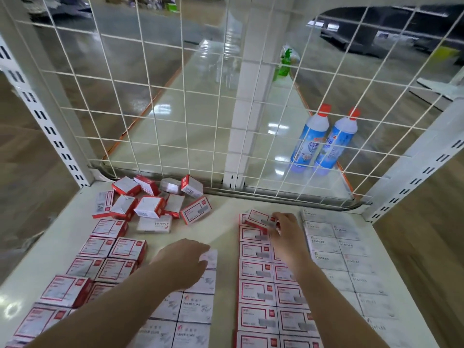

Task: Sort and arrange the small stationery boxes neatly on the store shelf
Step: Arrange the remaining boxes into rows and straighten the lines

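your right hand [282, 226] pinched a red-edged box [258, 218] at the far end of the red-edged rows [272, 285], the box tilted over the last one laid there, apparently on its way down to lengthen the double line toward the wire grid [200, 101]. your left hand [187, 262] lay with its fingers reaching onto the top box of the paper clip rows [187, 312]; whether they merely pressed it or curled on it could not be told, though steadying or squaring that box seemed the aim. the sorted stock ran in lanes by kind: red boxes [105, 262] on the left, paper clips in the middle, the red-edged rows right of centre, and pale staple boxes [344, 252] along the right edge of the shelf [223, 222]. the unsorted heap [150, 199] sat jumbled in the far left corner, some boxes on their sides, just in front of the grid. sorting looked well along, with that heap left to clear. bare shelf lay between the paper clip lane and the red-edged rows, and across the back from the heap to the staple boxes, giving your arms a lane to reach the heap. the red-edged line had little room before the rear lip, so a box pushed too far could jam against the grid. two blue bottles [324, 144] stood beyond it.
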`<state>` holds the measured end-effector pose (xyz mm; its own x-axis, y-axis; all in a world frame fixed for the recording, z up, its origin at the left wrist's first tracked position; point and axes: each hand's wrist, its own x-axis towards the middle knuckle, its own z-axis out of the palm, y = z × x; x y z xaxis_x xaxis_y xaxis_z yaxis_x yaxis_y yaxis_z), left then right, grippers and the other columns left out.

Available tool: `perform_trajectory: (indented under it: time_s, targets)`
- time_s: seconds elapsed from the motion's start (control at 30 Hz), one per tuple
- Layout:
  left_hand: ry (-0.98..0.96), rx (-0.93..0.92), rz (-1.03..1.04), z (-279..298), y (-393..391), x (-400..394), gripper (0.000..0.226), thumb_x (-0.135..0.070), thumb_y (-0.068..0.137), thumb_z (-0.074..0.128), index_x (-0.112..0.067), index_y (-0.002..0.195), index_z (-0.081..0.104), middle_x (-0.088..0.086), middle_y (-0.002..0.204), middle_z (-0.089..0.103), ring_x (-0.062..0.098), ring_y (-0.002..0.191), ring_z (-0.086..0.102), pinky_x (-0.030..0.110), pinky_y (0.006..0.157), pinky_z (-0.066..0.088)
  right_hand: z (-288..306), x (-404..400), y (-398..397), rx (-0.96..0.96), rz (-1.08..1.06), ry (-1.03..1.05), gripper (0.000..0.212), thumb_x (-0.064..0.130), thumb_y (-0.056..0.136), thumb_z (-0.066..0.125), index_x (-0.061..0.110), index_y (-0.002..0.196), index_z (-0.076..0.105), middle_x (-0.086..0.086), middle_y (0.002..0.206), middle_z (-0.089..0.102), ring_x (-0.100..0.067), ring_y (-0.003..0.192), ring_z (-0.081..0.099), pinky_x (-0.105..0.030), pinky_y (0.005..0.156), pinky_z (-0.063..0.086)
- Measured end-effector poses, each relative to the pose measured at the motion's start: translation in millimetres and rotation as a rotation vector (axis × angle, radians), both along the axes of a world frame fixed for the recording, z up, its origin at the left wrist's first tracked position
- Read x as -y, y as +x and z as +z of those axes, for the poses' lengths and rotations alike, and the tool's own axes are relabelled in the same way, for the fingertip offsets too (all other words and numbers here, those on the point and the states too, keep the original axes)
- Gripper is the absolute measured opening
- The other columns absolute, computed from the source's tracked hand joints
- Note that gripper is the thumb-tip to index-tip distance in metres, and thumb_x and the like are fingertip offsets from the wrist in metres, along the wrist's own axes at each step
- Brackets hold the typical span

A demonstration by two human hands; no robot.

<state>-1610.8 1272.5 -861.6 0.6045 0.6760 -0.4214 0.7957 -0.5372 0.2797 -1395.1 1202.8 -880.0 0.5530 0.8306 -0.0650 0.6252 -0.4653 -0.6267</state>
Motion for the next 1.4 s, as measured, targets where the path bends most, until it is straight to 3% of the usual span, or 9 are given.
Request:
perform_trajectory:
  time_s: [0.13,0.27,0.37,0.67,0.83,0.97,1.17,1.3,1.4]
  targets:
    - [-0.027,0.029,0.079,0.1,9.7,-2.1,0.045,-0.036,0.097,0.040,-0.026,0.141,0.037,-0.004,0.145,0.039,0.015,0.132,0.038,0.033,0.109,0.032,2.5,-18.9,14.0,0.083,-0.030,-0.034,0.028,0.017,0.097,0.041,0.010,0.122,0.050,-0.006,0.130,0.042,-0.008,0.087,0.035,-0.019,0.072,0.029]
    - [-0.009,0.007,0.148,-5.9,17.2,2.3,0.034,-0.037,0.095,0.041,-0.020,0.121,0.054,-0.001,0.124,0.050,0.018,0.113,0.051,0.032,0.096,0.043,-0.5,-31.5,22.9,0.150,0.036,-0.061,0.032,0.023,0.098,0.040,0.008,0.125,0.049,-0.010,0.129,0.044,-0.019,0.105,0.048,-0.020,0.075,0.023]
    - [0.003,0.030,0.153,-9.1,14.4,6.9,0.034,-0.035,0.096,0.039,-0.022,0.124,0.052,-0.001,0.124,0.048,0.018,0.114,0.050,0.031,0.096,0.043,-4.2,-35.9,26.3,0.187,0.070,-0.083,0.034,0.020,0.098,0.040,0.009,0.130,0.045,-0.009,0.132,0.041,-0.023,0.113,0.050,-0.022,0.075,0.024]
    - [-0.019,0.070,0.210,-11.3,12.5,12.2,0.038,-0.036,0.094,0.043,-0.021,0.128,0.050,-0.004,0.127,0.046,0.018,0.115,0.050,0.033,0.097,0.043,-18.5,-53.4,29.5,0.176,0.104,-0.138,0.027,0.013,0.096,0.042,0.010,0.122,0.049,-0.008,0.119,0.051,-0.017,0.095,0.049,-0.024,0.075,0.034]
    - [-0.021,0.071,0.212,-10.1,11.8,14.4,0.038,-0.035,0.094,0.045,-0.021,0.130,0.049,-0.005,0.130,0.044,0.018,0.116,0.049,0.034,0.098,0.044,-25.9,-61.1,30.7,0.176,0.088,-0.158,0.032,0.005,0.092,0.042,0.010,0.121,0.054,-0.010,0.118,0.055,-0.023,0.101,0.055,-0.031,0.077,0.042]
    - [-0.022,0.072,0.214,-9.8,11.4,15.1,0.038,-0.034,0.094,0.045,-0.021,0.130,0.049,-0.005,0.129,0.044,0.017,0.115,0.050,0.035,0.097,0.044,-30.8,-62.6,33.8,0.187,0.128,-0.150,0.009,0.011,0.089,0.049,0.014,0.094,0.056,-0.007,0.096,0.057,-0.016,0.078,0.050,-0.025,0.062,0.038]
    - [-0.033,0.083,0.219,-9.7,11.1,15.9,0.038,-0.035,0.093,0.046,-0.022,0.129,0.050,-0.007,0.130,0.043,0.017,0.115,0.050,0.035,0.096,0.045,-36.6,-62.1,38.1,0.167,0.153,-0.134,0.024,0.019,0.089,0.053,0.010,0.111,0.058,-0.010,0.110,0.058,-0.018,0.086,0.053,-0.025,0.071,0.037]
    - [-0.031,0.090,0.217,-10.6,10.9,16.6,0.039,-0.034,0.093,0.047,-0.021,0.130,0.049,-0.007,0.131,0.042,0.016,0.115,0.049,0.034,0.097,0.045,-36.8,-64.3,39.4,0.169,0.152,-0.135,0.008,0.014,0.088,0.051,0.017,0.094,0.055,-0.012,0.101,0.054,-0.018,0.079,0.046,-0.020,0.059,0.031]
    - [-0.033,0.099,0.220,-9.8,11.1,17.3,0.040,-0.034,0.093,0.049,-0.021,0.130,0.050,-0.007,0.130,0.043,0.015,0.114,0.050,0.033,0.096,0.045,-40.7,-65.5,41.6,0.177,0.147,-0.142,0.020,0.015,0.088,0.052,0.008,0.106,0.059,-0.014,0.111,0.057,-0.018,0.082,0.048,-0.023,0.067,0.033]
